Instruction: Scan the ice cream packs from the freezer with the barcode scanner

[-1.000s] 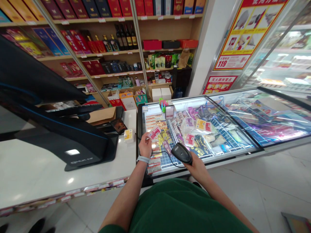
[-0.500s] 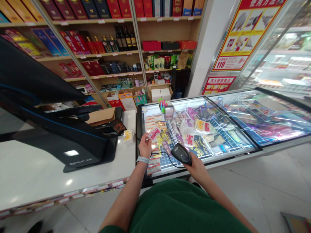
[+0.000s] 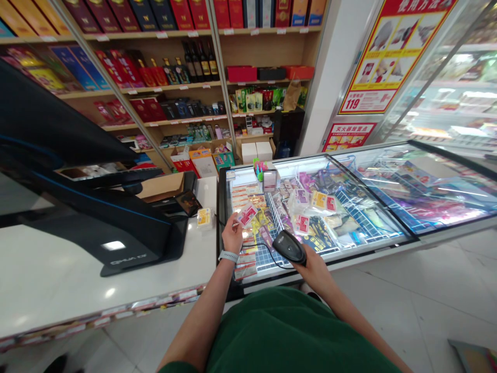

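Hardly shifted since earlier: gripping red-labelled pack (image 3: 247,213) in left hand (image 3: 232,235), barcode scanner (image 3: 289,246) in right hand (image 3: 313,265), apparently mid-scan with right-of-centre packs (image 3: 320,200) pending.

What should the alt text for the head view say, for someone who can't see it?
The left hand holds a small red-and-white pack and the right hand a black handheld scanner, over a glass-topped display case. A black terminal stands on the white counter at left.

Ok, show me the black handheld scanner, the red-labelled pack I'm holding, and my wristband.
Black handheld scanner (image 3: 289,247): head view, middle of its casing.
Red-labelled pack (image 3: 247,213): head view, on its label.
Wristband (image 3: 229,256): head view, on its pale strap.
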Action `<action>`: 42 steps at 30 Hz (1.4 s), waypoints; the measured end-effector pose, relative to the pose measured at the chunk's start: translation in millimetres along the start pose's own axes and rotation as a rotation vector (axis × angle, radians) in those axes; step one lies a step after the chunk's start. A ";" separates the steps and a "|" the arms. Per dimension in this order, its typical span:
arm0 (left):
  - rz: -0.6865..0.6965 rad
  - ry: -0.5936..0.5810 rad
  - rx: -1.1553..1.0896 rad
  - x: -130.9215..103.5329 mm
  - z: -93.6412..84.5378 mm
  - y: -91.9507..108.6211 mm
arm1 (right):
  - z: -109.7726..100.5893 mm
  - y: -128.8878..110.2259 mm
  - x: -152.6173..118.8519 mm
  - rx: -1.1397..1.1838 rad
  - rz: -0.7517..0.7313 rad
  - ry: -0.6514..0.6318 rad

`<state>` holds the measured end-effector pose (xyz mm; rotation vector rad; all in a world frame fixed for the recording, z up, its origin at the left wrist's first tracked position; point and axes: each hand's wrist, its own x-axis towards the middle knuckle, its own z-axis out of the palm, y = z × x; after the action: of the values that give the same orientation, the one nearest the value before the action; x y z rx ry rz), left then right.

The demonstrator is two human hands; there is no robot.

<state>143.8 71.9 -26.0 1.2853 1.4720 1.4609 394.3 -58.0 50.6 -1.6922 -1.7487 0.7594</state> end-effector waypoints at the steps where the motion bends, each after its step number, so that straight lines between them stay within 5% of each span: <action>1: -0.009 -0.002 0.000 -0.2 0.6 1.0 | 0.2 0.7 0.0 -0.003 0.001 0.000; 13: -0.172 0.042 -0.160 -3.7 11.6 3.5 | 1.3 5.2 -1.6 -0.028 0.000 0.009; 25: -0.622 0.006 -0.424 -12.5 31.4 -20.0 | -0.9 8.4 -3.6 -0.020 0.021 0.003; 42: -0.765 -0.137 -0.527 -26.5 75.5 -8.2 | -7.6 9.5 -10.4 -0.035 0.050 0.053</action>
<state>221.1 70.3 -48.4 0.4095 1.1731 1.0921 406.6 -68.0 48.3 -1.7691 -1.6987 0.7028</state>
